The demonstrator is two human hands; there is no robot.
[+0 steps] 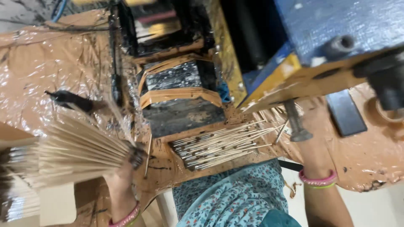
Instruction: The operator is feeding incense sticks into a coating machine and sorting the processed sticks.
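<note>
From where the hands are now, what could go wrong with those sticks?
1. The left hand grips a wide fanned bundle of thin sticks at one end only; some might slip out or snap.
2. The loose pile of sticks lies near the table edge, so a brush of the arm may scatter it.
3. The right hand sits close under the blue machine; a pinch seems possible.

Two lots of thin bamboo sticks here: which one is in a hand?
The fanned bundle of pale bamboo sticks, gripped by the left hand; the smaller pile lies loose on the bench.

Pale tan sticks (pixel 71 153), a brown glossy surface (pixel 29 63), a blue machine (pixel 336 25), pink bangles (pixel 318 180) and teal floral cloth (pixel 231 197) are seen.
</note>
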